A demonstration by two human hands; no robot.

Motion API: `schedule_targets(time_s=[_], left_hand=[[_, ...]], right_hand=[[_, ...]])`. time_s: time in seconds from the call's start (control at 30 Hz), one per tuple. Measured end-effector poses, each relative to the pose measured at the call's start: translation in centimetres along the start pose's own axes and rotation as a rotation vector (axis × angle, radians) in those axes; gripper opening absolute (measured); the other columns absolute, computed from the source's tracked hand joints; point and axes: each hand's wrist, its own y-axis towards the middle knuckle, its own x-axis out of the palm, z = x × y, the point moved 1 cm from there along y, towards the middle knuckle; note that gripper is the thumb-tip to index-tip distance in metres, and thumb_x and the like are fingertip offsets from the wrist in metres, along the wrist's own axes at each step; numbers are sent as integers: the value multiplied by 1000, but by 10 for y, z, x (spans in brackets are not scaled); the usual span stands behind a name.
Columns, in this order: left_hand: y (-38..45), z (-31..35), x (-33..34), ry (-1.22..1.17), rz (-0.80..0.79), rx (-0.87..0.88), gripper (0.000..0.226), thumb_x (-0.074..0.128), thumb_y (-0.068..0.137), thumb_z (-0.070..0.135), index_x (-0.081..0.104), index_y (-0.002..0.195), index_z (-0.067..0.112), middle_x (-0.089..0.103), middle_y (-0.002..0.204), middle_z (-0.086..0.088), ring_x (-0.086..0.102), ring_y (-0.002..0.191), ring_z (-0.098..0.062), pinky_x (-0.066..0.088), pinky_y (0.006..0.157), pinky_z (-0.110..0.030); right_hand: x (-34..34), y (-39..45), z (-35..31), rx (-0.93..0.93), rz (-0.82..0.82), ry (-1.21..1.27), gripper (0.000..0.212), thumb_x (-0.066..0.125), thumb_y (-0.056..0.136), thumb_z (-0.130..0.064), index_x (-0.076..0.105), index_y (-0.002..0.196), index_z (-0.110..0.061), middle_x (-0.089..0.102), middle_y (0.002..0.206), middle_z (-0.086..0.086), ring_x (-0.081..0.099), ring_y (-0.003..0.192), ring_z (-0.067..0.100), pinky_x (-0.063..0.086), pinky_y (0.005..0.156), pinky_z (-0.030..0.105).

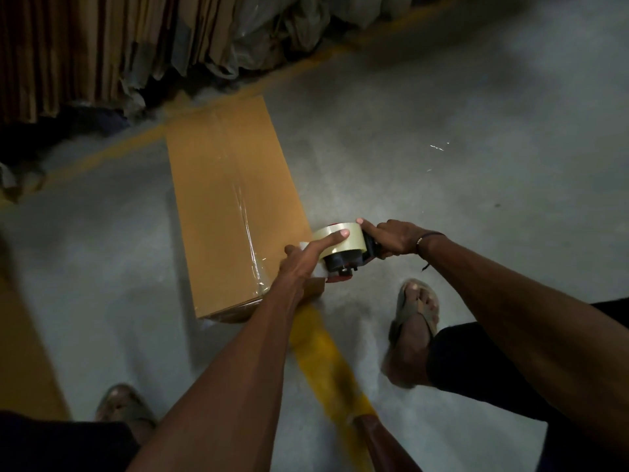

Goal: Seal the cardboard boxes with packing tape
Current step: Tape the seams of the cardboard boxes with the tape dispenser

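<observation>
A long brown cardboard box [231, 199] lies on the concrete floor, with a strip of clear tape running along its top seam toward the near end. At the box's near right corner, my right hand [394, 238] grips the handle of a red and black tape dispenger carrying a roll of clear tape [340, 241]. My left hand [306, 258] holds the roll from the left, its forefinger laid over the roll and its thumb against the tape's loose end.
Flattened cartons [68, 52] and plastic bags [265, 32] lean along the far side behind a yellow floor line [112, 149]. Another yellow line [326, 356] runs under my arms. My sandalled feet [413, 315] stand on the floor. A second brown box [23, 349] sits at the left edge.
</observation>
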Motion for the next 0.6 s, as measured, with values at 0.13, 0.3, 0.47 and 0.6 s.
schedule_targets(time_s=[0.13, 0.3, 0.47, 0.6], left_hand=[[6, 1, 1, -38, -1, -16, 126, 105, 42, 44, 32, 143, 22, 45, 137, -14, 62, 108, -42, 61, 56, -55], [26, -12, 0, -35, -28, -21, 116, 107, 36, 48, 55, 131, 6, 60, 131, -22, 69, 104, -46, 62, 65, -60], [14, -7, -7, -73, -107, 5, 106, 103, 52, 26, 48, 138, -5, 53, 138, -28, 70, 102, -47, 62, 57, -51], [15, -5, -8, -46, -112, -46, 71, 90, 78, 23, 53, 129, -9, 64, 122, -28, 76, 84, -36, 62, 54, -45]], right_hand=[[16, -2, -7, -1, 205, -118, 91, 2, 100, -70, 69, 74, -14, 68, 69, 5, 64, 70, 19, 51, 78, 36], [20, -4, -2, -15, 310, -196, 84, 5, 101, -69, 60, 65, -17, 60, 63, 4, 58, 64, 20, 41, 64, 32], [24, -5, -1, -25, 385, -231, 84, 7, 100, -69, 60, 65, -15, 58, 59, 4, 55, 57, 18, 42, 60, 30], [22, -2, 2, -25, 327, -198, 85, 3, 97, -72, 59, 64, -16, 58, 61, 4, 56, 61, 19, 45, 65, 33]])
